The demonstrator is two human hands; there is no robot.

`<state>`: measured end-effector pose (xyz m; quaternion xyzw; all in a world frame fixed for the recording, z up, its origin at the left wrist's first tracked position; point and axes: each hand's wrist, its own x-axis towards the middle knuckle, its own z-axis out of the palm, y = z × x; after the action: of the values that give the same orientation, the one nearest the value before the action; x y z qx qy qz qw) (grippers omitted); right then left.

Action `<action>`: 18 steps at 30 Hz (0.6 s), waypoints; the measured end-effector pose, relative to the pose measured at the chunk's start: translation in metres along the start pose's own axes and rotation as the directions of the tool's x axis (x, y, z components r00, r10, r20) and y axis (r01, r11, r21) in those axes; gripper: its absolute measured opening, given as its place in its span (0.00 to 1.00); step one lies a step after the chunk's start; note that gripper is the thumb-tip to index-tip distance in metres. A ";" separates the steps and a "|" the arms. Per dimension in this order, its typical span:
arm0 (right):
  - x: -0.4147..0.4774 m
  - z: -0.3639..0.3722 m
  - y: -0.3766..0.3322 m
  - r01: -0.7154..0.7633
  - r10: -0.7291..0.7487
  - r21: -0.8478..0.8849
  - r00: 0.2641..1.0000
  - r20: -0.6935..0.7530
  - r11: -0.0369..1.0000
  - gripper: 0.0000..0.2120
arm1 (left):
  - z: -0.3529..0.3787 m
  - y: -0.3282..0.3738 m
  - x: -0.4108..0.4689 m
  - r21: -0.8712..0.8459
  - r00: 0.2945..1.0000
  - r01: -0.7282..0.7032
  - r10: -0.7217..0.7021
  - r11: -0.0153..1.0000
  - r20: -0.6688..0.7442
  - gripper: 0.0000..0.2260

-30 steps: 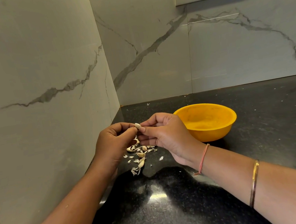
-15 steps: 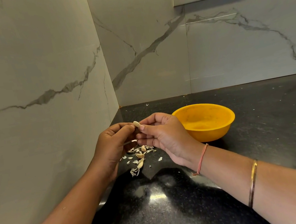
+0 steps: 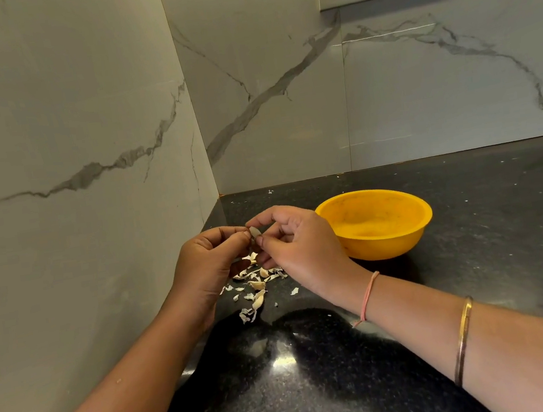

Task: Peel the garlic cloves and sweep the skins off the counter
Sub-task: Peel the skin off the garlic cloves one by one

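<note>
my left hand (image 3: 207,266) and right hand (image 3: 298,247) meet above the counter (image 3: 355,385), fingertips of both pinching one garlic clove (image 3: 255,233) between them. loose skins (image 3: 257,289) lie just below my hands; a yellow bowl (image 3: 378,224) sits right of my right hand.

Black speckled counter (image 3: 480,282): yellow bowl (image 3: 376,226) far right of centre; pale garlic skins (image 3: 256,287) scattered left, near wall.
</note>
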<state>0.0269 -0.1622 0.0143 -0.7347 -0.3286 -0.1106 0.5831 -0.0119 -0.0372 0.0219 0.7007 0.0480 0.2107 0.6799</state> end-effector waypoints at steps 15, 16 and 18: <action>0.000 0.002 0.001 0.024 -0.023 0.045 0.999 -0.025 0.999 0.10 | 0.000 -0.002 0.002 0.113 0.999 0.010 -0.004 0.994 -0.051 0.05; 0.000 0.002 0.000 0.017 -0.015 0.055 0.999 -0.029 0.998 0.11 | 0.000 -0.002 0.002 0.117 0.998 0.012 -0.005 0.993 -0.059 0.06; 0.001 0.001 -0.001 -0.014 0.018 0.115 0.999 -0.029 0.993 0.12 | 0.000 -0.001 0.002 0.123 0.997 0.015 -0.005 0.992 -0.080 0.06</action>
<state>0.0269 -0.1606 0.0154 -0.7009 -0.3197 -0.0979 0.6301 -0.0098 -0.0363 0.0214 0.7322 0.0915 0.2317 0.6339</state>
